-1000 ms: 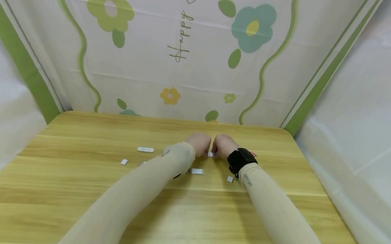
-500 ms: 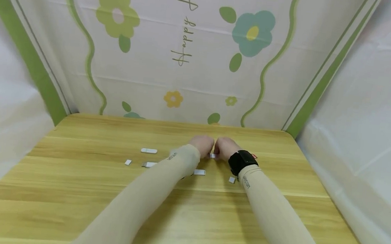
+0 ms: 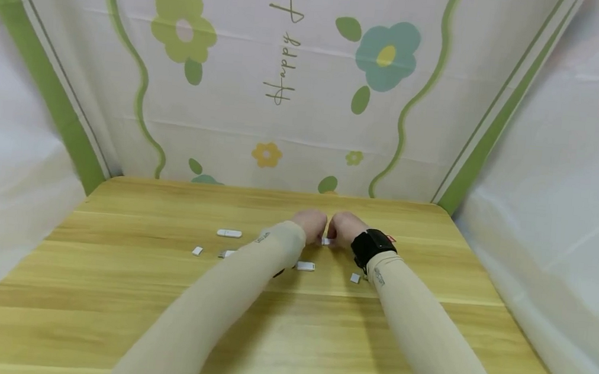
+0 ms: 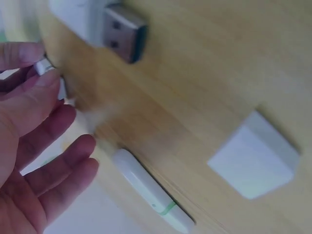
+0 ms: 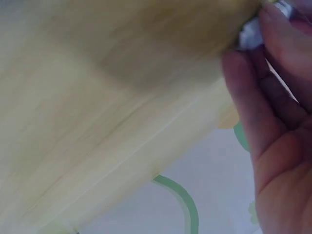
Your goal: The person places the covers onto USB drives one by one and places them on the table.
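In the head view, my left hand (image 3: 311, 222) and right hand (image 3: 345, 229) meet over the back half of the table, with a small white USB stick (image 3: 326, 242) between their fingertips. The left wrist view shows my left thumb and index finger pinching it, the other fingers loosely bent. White plastic of the same stick (image 5: 251, 34) shows between my right thumb and fingers in the right wrist view. Most of the stick is hidden by the fingers. Near my left wrist lies an uncapped USB stick with a metal plug (image 4: 122, 31), partly covered by the sleeve in the head view.
A capped white USB stick (image 3: 229, 234) and a loose white cap (image 3: 197, 251) lie to the left. Another white stick (image 3: 305, 266) sits beside the left sleeve, and a second cap (image 3: 355, 278) near the right wrist's black strap (image 3: 371, 248). A flowered curtain (image 3: 308, 92) borders the wooden table.
The head view has shifted slightly, so the scene sits lower and further right. My left forearm has moved a little right, baring more of the uncapped stick. Both hands keep their pinch.
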Demonstrator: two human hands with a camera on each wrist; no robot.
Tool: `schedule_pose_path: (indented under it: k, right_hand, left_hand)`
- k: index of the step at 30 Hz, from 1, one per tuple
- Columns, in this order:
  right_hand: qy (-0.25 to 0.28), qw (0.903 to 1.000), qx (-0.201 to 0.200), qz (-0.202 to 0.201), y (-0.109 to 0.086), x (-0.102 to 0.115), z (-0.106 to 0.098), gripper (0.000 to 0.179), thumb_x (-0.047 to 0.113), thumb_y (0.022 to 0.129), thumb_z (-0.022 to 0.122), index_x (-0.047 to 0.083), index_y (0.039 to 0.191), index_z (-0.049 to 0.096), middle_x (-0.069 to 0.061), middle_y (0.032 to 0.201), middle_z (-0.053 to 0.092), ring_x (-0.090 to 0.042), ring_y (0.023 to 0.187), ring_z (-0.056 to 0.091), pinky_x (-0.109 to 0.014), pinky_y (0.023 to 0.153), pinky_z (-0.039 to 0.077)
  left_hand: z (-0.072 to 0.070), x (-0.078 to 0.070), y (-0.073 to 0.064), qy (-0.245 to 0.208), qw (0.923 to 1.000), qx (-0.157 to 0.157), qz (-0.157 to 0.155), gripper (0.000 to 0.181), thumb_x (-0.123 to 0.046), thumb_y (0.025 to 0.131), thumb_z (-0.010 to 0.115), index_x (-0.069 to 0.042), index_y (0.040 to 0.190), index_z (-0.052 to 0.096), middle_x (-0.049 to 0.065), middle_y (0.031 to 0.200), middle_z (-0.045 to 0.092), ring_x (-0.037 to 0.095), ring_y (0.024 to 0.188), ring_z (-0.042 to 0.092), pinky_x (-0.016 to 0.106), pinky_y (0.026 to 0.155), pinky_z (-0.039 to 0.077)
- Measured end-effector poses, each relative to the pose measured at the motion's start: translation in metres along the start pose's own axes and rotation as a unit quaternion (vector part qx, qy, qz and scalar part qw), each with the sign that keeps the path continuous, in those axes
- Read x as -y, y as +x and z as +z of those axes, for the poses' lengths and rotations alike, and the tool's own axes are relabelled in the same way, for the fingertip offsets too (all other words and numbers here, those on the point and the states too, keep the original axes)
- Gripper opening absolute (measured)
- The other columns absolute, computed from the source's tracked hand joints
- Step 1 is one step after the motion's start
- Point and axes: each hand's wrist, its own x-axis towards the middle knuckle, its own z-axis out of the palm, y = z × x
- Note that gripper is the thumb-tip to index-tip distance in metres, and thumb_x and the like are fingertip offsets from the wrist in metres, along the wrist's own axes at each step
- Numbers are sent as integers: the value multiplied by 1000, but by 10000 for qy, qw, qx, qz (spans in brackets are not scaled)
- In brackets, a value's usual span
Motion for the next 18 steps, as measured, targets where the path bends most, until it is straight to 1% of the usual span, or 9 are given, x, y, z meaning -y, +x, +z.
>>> schedule_pose_path:
  k: [2, 4, 7, 8, 10, 12, 14, 18]
  right_hand:
    - [-112, 9999, 122, -23, 0, 2, -1, 10, 11, 80, 82, 9, 88, 76, 1, 81, 69, -16, 78, 63, -32, 75, 54]
    - [-192, 9996, 215, -61, 0, 3, -2, 18, 14, 81, 82, 7, 96, 76, -2, 85, 69, -17, 80, 63, -33, 76, 54]
    - [-199, 9993, 304, -121, -3, 4, -7, 30, 18, 81, 83, 4, 106, 74, -5, 91, 69, -19, 84, 63, -34, 78, 53]
    - [-168, 9993, 322, -113, -4, 4, -8, 32, 20, 81, 84, 4, 107, 74, -5, 92, 69, -20, 85, 63, -35, 79, 53]
    - [-152, 9993, 332, -119, -7, 4, -11, 33, 22, 80, 84, 4, 106, 74, -5, 92, 68, -20, 85, 63, -35, 79, 54]
    - [-146, 9993, 350, -46, -11, 5, -16, 33, 22, 80, 84, 5, 107, 74, -5, 92, 68, -21, 87, 63, -36, 80, 54]
    - [-143, 9992, 364, -15, -14, 7, -21, 32, 21, 81, 83, 4, 108, 74, -5, 93, 68, -23, 87, 63, -37, 80, 54]
    - [-298, 9990, 325, -29, -18, 15, -30, 31, 22, 84, 80, 5, 110, 73, -5, 94, 68, -21, 88, 63, -36, 80, 53]
  left_hand:
    - [0, 4, -1, -97, 9999, 77, 87, 9, -18, 86, 79, -12, 86, 73, -4, 82, 68, 11, 75, 60, 25, 71, 51]
    - [2, 11, 0, -210, 9994, 178, 203, 13, -20, 85, 80, -11, 88, 72, -3, 84, 68, 11, 78, 62, 25, 72, 52]
    - [7, 22, 2, -409, 9983, 321, 246, 25, -25, 83, 82, -9, 98, 71, -2, 93, 69, 13, 85, 63, 26, 77, 52]
    - [8, 26, 3, -509, 9977, 378, 227, 28, -26, 83, 82, -8, 102, 70, -1, 98, 69, 14, 89, 64, 27, 80, 52]
    - [8, 31, 2, -557, 9974, 431, 169, 35, -28, 85, 80, -7, 110, 68, 1, 107, 69, 17, 97, 64, 29, 84, 52]
    - [4, 35, -2, -602, 9971, 427, 175, 37, -28, 86, 80, -6, 113, 68, 3, 111, 68, 19, 102, 64, 30, 87, 52]
    - [-3, 38, -10, -609, 9971, 420, 203, 37, -26, 86, 80, -6, 115, 68, 3, 114, 68, 21, 105, 64, 31, 89, 52]
    - [-23, 41, -31, -645, 9967, 470, 174, 38, -23, 84, 81, -5, 115, 70, 4, 115, 68, 22, 107, 63, 33, 90, 52]
